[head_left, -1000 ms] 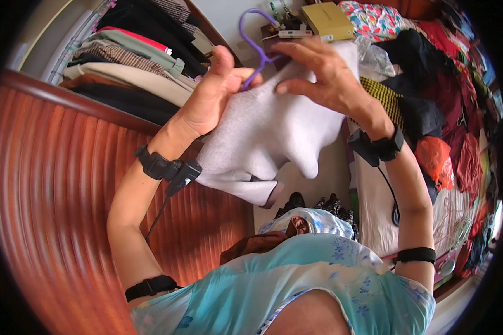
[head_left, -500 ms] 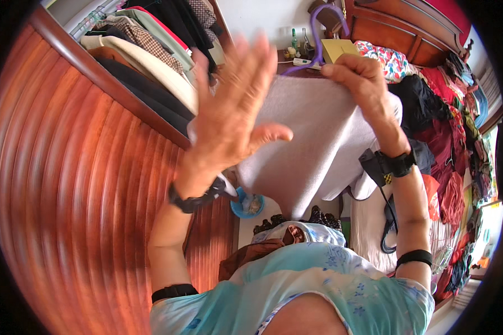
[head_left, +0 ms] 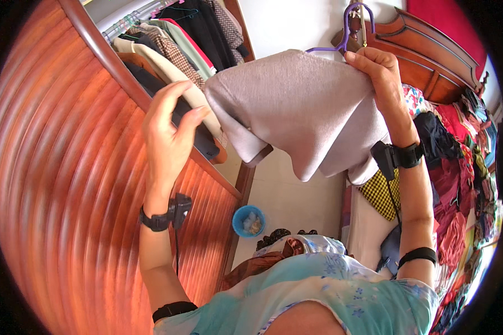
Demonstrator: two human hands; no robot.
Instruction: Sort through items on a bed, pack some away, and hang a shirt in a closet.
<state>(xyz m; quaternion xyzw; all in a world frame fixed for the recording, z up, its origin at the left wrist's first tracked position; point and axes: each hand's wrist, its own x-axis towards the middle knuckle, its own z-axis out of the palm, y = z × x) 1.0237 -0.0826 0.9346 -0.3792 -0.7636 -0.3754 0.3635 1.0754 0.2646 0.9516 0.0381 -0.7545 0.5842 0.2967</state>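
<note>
A pale lilac-grey long-sleeved top point(head_left: 296, 100) hangs in front of me on a purple hanger point(head_left: 346, 33), whose hook points up above the fabric. With fingers and thumb closed, my right hand point(head_left: 380, 70) grips the top close to the hanger's neck. Most of the hanger is hidden inside the garment. My left hand point(head_left: 170, 123) is raised at the top's left shoulder, fingers curved and thumb apart, with nothing in it. A sleeve droops just right of that hand.
On the left rises a ribbed reddish-wood door point(head_left: 78, 167). Behind it, several clothes point(head_left: 179, 50) hang on a wardrobe rail point(head_left: 134, 22). A blue bin point(head_left: 248, 221) stands on the floor. At right, a bed with a wooden headboard point(head_left: 408, 44) carries heaped garments point(head_left: 441, 145).
My left hand has moved left and down, off the front of the top. The top and hanger are higher in view, and the view has shifted, showing more floor.
</note>
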